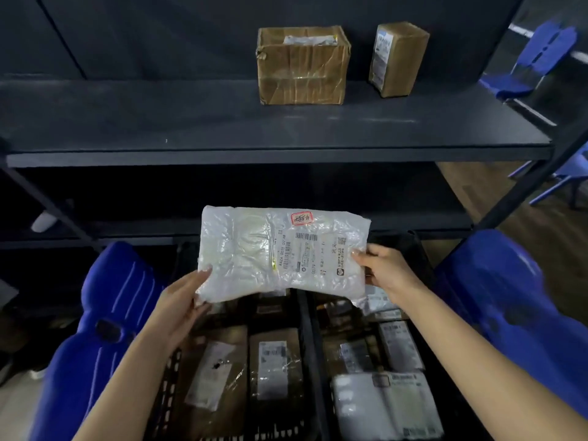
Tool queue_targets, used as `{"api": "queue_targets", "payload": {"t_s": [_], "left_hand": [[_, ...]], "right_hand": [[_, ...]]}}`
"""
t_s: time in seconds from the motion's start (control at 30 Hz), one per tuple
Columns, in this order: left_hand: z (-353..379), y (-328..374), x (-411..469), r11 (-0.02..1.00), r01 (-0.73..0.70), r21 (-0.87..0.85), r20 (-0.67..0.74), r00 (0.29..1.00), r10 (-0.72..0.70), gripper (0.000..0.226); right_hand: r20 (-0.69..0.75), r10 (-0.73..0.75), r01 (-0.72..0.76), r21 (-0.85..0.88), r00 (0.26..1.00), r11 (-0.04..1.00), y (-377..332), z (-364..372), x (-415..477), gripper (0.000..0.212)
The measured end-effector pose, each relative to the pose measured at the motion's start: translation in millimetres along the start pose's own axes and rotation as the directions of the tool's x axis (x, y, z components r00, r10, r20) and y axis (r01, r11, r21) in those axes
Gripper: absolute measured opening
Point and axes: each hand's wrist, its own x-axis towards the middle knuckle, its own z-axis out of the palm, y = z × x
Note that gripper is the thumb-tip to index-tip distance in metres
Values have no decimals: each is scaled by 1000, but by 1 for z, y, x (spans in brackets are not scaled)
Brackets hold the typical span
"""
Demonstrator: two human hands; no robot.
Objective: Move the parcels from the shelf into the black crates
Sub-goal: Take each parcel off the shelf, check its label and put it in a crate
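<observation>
Both hands hold a white plastic parcel (280, 253) with a printed label and a red stamp, in the air above the crates. My left hand (183, 297) grips its lower left corner. My right hand (386, 270) pinches its right edge. Below, two black crates stand side by side: the left crate (165, 377) holds brown labelled parcels (273, 367), the right crate (318, 361) holds brown parcels and a white one (381, 405). On the dark shelf (222, 122) stand a large taped cardboard box (302, 65) and a smaller upright box (397, 58).
Blue plastic chairs flank the crates, one at the left (105, 313) and one at the right (509, 313). More blue chairs (541, 58) stand beyond the shelf's right post (525, 192). A lower shelf level lies dark behind the held parcel.
</observation>
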Motion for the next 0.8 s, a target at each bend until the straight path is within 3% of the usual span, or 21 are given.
{"api": "queue_targets", "payload": {"t_s": [0.13, 0.27, 0.53, 0.7, 0.8], "left_hand": [[-17, -5, 1, 987, -32, 157, -11, 999, 34, 42], [-38, -18, 2, 988, 10, 155, -82, 997, 3, 26], [-84, -72, 5, 973, 159, 169, -193, 973, -126, 29], [-100, -89, -1, 977, 167, 134, -201, 970, -138, 22], [-107, -95, -3, 967, 152, 205, -230, 968, -103, 22]], "right_hand": [[-8, 13, -13, -10, 1000, 1000, 18, 16, -3, 7], [-28, 59, -60, -20, 998, 998, 37, 32, -7, 5], [-67, 136, -140, -50, 988, 989, 89, 58, -26, 6], [-63, 178, -181, -40, 982, 983, 111, 72, -29, 5], [-72, 171, -175, -67, 983, 982, 122, 80, -29, 7]]}}
